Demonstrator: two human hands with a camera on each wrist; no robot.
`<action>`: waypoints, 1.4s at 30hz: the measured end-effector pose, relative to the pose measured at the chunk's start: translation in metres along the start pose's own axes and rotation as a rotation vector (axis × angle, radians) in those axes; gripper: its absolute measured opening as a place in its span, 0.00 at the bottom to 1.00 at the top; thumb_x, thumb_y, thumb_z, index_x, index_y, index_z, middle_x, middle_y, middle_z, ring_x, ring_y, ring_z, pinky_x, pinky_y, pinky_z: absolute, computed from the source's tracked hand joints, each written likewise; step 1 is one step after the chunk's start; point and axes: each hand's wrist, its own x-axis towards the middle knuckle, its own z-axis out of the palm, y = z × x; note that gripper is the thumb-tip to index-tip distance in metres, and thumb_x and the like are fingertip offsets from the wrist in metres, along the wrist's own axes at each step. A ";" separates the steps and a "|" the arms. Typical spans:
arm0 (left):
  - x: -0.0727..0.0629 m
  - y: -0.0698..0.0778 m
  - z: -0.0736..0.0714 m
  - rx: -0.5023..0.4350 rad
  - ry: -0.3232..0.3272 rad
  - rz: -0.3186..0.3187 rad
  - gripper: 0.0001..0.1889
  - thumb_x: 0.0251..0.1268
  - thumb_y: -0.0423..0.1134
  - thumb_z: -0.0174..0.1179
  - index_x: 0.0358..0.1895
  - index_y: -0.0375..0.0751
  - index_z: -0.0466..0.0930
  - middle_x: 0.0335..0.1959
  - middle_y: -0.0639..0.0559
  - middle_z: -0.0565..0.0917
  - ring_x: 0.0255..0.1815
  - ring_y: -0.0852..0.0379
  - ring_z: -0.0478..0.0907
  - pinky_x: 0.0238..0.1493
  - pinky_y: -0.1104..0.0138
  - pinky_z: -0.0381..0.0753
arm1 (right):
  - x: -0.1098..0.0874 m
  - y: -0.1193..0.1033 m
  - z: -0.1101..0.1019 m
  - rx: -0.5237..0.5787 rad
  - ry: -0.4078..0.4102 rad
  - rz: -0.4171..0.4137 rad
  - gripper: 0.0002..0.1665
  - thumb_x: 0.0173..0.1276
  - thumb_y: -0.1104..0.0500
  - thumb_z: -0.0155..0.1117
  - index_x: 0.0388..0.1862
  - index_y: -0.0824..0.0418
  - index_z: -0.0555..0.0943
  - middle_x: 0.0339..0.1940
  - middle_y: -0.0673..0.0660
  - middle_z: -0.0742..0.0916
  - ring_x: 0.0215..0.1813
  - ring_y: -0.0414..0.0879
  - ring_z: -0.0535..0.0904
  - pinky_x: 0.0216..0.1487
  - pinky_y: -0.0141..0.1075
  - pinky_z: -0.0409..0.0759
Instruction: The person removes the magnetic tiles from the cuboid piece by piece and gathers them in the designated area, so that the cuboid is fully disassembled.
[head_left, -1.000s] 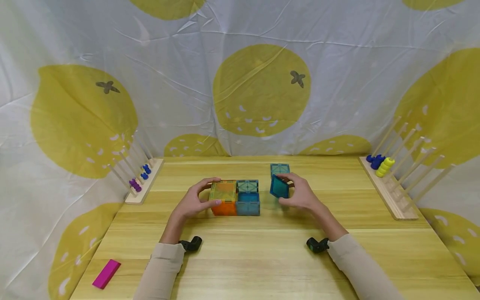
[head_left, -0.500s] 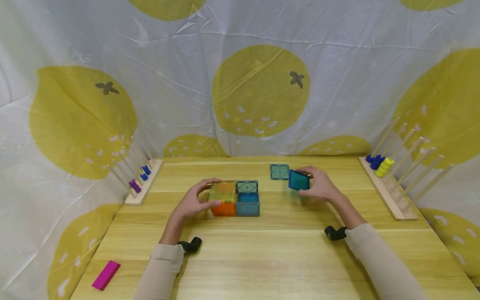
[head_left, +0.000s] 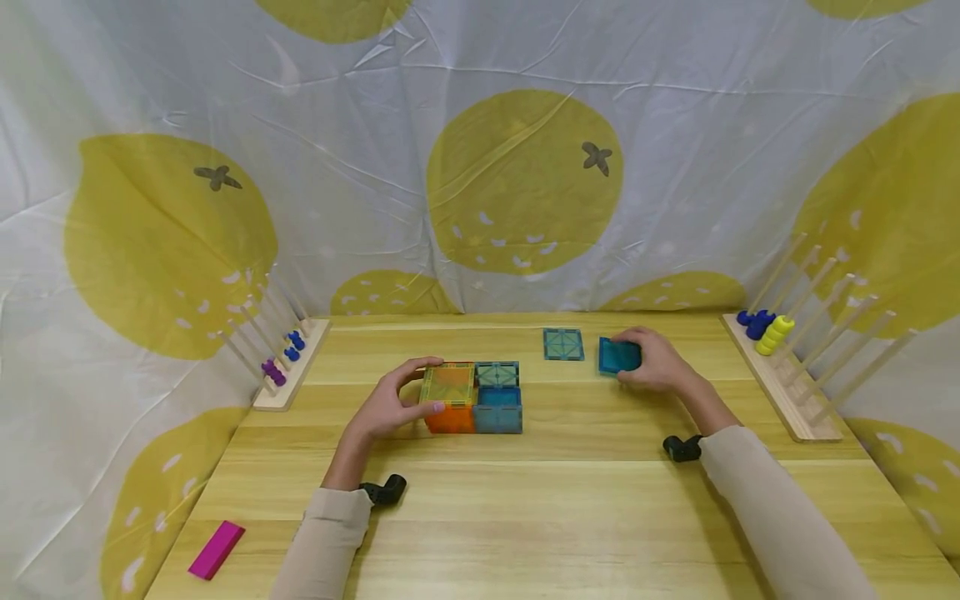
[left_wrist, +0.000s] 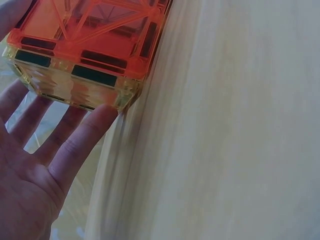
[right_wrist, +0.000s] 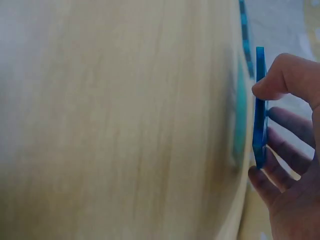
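My left hand [head_left: 381,406] grips the left end of a block built from see-through magnetic tiles, thumb at the front and fingers towards the back. Its left part has orange sides [head_left: 450,418] and a yellow top tile [head_left: 447,382]; the blue right part [head_left: 498,420] has an open top. In the left wrist view, fingertips touch the block's yellowish face [left_wrist: 65,85]. Off to the right, my right hand [head_left: 660,364] pinches a blue square magnetic tile [head_left: 617,357] by its edges. The right wrist view shows this blue tile [right_wrist: 259,120] edge-on, just above the wooden table.
A pale blue square tile [head_left: 563,344] lies flat behind the block. Wooden peg racks with coloured beads stand at the left [head_left: 281,392] and right [head_left: 787,383] table edges. A magenta bar [head_left: 217,550] lies front left. A lemon-print curtain [head_left: 525,183] hangs behind.
My right hand has carried the blue tile right and away from the block, tipping it from upright to nearly flat and lowering it. The left hand and block have stayed put.
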 end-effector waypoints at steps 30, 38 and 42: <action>-0.001 -0.001 0.000 -0.018 -0.021 0.003 0.36 0.66 0.41 0.72 0.75 0.57 0.68 0.79 0.51 0.65 0.78 0.32 0.61 0.54 0.56 0.88 | 0.007 0.001 0.014 0.023 0.037 -0.072 0.34 0.70 0.61 0.66 0.74 0.63 0.71 0.80 0.69 0.63 0.76 0.74 0.61 0.67 0.69 0.70; 0.000 0.004 -0.002 -0.026 -0.034 0.019 0.38 0.66 0.40 0.71 0.78 0.51 0.66 0.79 0.50 0.65 0.78 0.29 0.61 0.59 0.48 0.85 | -0.008 -0.025 0.015 0.157 0.128 -0.106 0.33 0.71 0.60 0.70 0.73 0.66 0.73 0.76 0.68 0.70 0.72 0.71 0.69 0.64 0.67 0.75; 0.001 0.005 -0.001 -0.018 -0.039 0.008 0.39 0.66 0.40 0.72 0.78 0.48 0.65 0.79 0.49 0.65 0.77 0.29 0.62 0.59 0.48 0.85 | -0.019 -0.038 0.018 0.260 0.126 -0.110 0.34 0.71 0.57 0.71 0.72 0.65 0.73 0.72 0.69 0.74 0.68 0.70 0.74 0.63 0.63 0.79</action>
